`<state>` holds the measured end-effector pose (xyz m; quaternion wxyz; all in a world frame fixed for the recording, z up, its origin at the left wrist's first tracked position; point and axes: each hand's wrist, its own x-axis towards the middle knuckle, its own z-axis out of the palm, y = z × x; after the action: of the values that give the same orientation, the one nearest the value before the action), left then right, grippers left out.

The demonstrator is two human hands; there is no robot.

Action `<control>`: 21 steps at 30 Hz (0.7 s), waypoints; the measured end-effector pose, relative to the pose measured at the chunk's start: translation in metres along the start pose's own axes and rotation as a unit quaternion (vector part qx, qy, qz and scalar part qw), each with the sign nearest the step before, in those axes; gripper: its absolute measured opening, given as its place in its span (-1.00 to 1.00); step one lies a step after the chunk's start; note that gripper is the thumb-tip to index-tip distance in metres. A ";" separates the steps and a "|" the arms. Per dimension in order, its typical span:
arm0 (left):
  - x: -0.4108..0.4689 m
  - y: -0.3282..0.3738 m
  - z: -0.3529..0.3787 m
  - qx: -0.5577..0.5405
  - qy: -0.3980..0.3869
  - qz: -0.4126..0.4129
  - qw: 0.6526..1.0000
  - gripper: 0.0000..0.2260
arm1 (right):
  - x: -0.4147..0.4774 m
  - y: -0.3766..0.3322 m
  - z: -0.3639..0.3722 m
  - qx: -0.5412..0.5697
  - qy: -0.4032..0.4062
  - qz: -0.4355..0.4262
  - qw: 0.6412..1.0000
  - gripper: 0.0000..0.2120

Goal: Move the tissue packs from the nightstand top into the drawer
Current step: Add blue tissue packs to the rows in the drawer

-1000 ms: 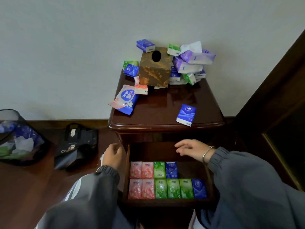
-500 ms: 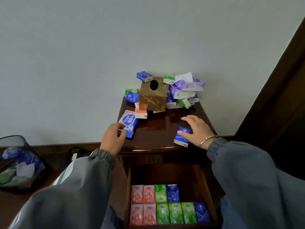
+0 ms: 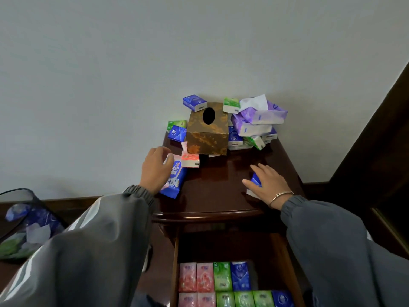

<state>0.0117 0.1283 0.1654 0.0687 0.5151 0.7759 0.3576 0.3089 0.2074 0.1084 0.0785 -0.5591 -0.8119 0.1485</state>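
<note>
The left hand (image 3: 156, 169) is curling its fingers round the far end of the large blue pack (image 3: 174, 179), which is lying at the left edge of the nightstand (image 3: 221, 191), its long axis running near to far. The right hand (image 3: 269, 185) is lying with fingers nearly straight over a small blue pack (image 3: 256, 181) near the right front edge. Whether the hand is pinching the pack cannot be told, and that pack's long axis is hidden.
</note>
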 end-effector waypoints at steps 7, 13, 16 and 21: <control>0.098 0.050 0.012 0.013 -0.015 0.025 1.000 -0.60 | 0.010 0.013 0.011 0.035 0.063 0.009 0.997 -0.40; 0.177 0.086 0.049 -0.064 -0.034 -0.056 0.996 -0.38 | 0.010 0.014 0.013 0.031 0.080 0.005 0.996 -0.41; 0.207 0.081 0.067 -0.091 -0.049 -0.105 0.989 -0.32 | 0.009 0.016 0.016 0.029 0.090 0.001 0.995 -0.41; 0.222 0.071 0.086 -0.115 -0.063 -0.087 0.988 -0.43 | 0.010 0.018 0.018 0.021 0.102 -0.004 0.995 -0.42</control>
<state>0.0039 0.3738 0.2051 0.2070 0.4560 0.7657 0.4037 0.3157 0.2194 0.0851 0.1725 -0.5663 -0.7988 0.1073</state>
